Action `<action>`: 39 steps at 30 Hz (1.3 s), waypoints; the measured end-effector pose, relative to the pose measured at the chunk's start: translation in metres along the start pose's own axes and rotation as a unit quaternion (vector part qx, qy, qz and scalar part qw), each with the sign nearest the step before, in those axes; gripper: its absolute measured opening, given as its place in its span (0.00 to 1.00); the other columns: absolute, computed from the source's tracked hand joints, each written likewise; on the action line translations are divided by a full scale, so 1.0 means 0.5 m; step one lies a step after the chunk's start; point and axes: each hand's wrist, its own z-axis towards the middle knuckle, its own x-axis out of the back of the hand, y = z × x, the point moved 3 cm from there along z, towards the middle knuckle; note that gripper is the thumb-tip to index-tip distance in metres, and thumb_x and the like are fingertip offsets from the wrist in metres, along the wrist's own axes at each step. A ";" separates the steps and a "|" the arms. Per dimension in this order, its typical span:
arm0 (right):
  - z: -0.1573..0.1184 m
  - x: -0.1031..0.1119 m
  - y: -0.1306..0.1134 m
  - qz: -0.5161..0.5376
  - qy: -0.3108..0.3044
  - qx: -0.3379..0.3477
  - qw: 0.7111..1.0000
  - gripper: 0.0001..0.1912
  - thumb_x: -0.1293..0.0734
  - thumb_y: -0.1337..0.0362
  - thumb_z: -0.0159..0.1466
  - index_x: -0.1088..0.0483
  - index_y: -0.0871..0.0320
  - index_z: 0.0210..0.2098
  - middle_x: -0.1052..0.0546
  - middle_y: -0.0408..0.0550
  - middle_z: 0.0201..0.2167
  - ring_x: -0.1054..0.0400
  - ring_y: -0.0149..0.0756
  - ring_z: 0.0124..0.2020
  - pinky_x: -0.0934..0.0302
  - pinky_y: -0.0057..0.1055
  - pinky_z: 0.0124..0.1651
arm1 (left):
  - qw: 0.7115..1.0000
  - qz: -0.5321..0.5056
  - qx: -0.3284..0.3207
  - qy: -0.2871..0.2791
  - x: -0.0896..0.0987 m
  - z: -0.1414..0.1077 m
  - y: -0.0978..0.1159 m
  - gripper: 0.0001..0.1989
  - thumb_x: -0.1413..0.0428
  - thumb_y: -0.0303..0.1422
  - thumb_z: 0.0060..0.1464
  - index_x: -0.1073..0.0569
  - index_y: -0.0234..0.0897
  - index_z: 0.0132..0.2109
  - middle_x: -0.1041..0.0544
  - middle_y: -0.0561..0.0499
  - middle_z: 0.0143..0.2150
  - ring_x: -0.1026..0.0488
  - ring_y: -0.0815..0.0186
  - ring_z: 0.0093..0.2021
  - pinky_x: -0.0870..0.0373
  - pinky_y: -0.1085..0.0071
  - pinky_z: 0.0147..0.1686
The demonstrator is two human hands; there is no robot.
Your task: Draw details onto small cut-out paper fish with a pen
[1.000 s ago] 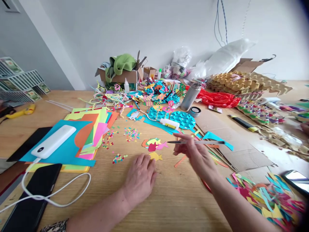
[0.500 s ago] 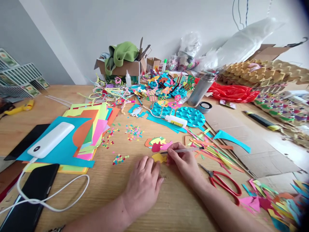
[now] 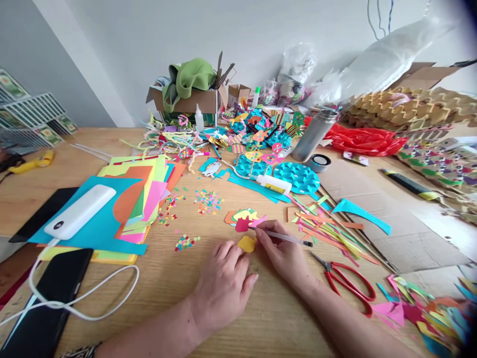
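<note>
My right hand is closed around a thin clear pen, its tip pointing left over the paper cutouts. My left hand lies on the table, its fingertips at the edge of a small yellow paper piece and its thumb apart. Just beyond the yellow piece are a dark pink fish-shaped cutout, a pale yellow cutout and an orange one. A lighter pink piece is partly hidden by my right hand.
Red-handled scissors lie right of my right hand, near paper strips. Confetti piles sit beyond my left hand. Coloured sheets, a white power bank and a phone are at left. A glue bottle lies behind.
The pen has tilted, its back end lower, and its tip has moved off the yellow piece toward the dark pink cutout. The whole view has shifted slightly.
</note>
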 end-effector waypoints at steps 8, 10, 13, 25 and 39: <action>0.007 0.015 -0.011 0.105 -0.003 -0.028 0.994 0.13 0.33 0.53 0.64 0.27 0.56 0.36 0.25 0.45 0.27 0.29 0.35 0.30 0.34 0.31 0.35 | 0.999 -0.008 0.005 0.040 0.016 0.001 -0.006 0.13 0.49 0.32 0.62 0.29 0.34 0.52 0.31 0.41 0.53 0.38 0.51 0.54 0.35 0.50 0.54; 0.008 0.018 -0.015 0.107 0.016 -0.045 0.993 0.14 0.34 0.52 0.64 0.27 0.57 0.35 0.26 0.44 0.24 0.30 0.34 0.27 0.35 0.30 0.33 | 0.999 0.015 0.018 0.037 0.016 0.003 -0.012 0.13 0.49 0.33 0.62 0.29 0.34 0.52 0.32 0.41 0.53 0.39 0.50 0.56 0.36 0.49 0.55; 0.001 0.018 -0.024 0.079 0.031 -0.056 0.995 0.14 0.34 0.52 0.64 0.28 0.57 0.36 0.27 0.43 0.23 0.32 0.34 0.25 0.35 0.30 0.30 | 0.999 0.037 0.030 0.001 0.010 0.002 -0.011 0.14 0.48 0.33 0.61 0.29 0.32 0.52 0.30 0.41 0.49 0.38 0.51 0.53 0.35 0.49 0.54; -0.039 0.009 -0.008 -0.127 -0.040 0.068 0.989 0.08 0.38 0.61 0.68 0.31 0.52 0.46 0.22 0.48 0.42 0.27 0.40 0.44 0.34 0.37 0.47 | 0.996 -0.049 -0.014 0.069 0.022 -0.001 -0.003 0.12 0.52 0.29 0.64 0.28 0.33 0.49 0.28 0.42 0.47 0.34 0.55 0.48 0.33 0.55 0.49; -0.035 0.018 -0.018 -0.002 -0.039 -0.041 0.998 0.10 0.33 0.55 0.62 0.33 0.55 0.32 0.29 0.43 0.24 0.36 0.31 0.22 0.41 0.27 0.23 | 0.999 -0.025 0.021 -0.011 0.006 0.002 0.004 0.15 0.47 0.31 0.60 0.30 0.34 0.53 0.30 0.43 0.46 0.35 0.54 0.48 0.31 0.54 0.48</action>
